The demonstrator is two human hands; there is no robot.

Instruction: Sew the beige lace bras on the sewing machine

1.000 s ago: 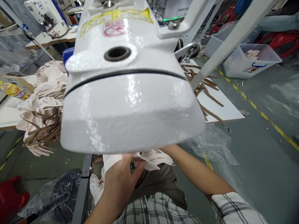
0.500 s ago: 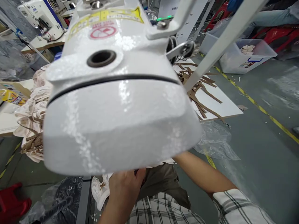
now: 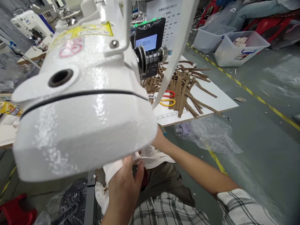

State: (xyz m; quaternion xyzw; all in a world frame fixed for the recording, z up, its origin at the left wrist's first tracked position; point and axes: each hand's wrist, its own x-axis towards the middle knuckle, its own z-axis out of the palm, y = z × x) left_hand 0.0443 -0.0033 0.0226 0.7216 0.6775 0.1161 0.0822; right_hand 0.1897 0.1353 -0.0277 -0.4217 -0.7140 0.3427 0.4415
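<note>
A cream lace bra lies across my lap, under the white sewing machine head that fills the left and middle of the view. My left hand grips its near left part, thumb apart from the index finger and the other fingers curled out of sight. More lace hangs down left of that hand. My right hand reaches in from the right to the bra's far side. Its fingers are hidden behind the machine head, so their hold does not show.
Brown strips, scissors with red and yellow handles and a ruler lie on the white tabletop. A lit control panel stands behind. Clear bins, plastic sheeting and a red stool are on the floor.
My view has shifted, so the machine head sits further left and the panel and scissors show. More of the bra and of my right forearm is visible. My left hand stays low at the bra.
</note>
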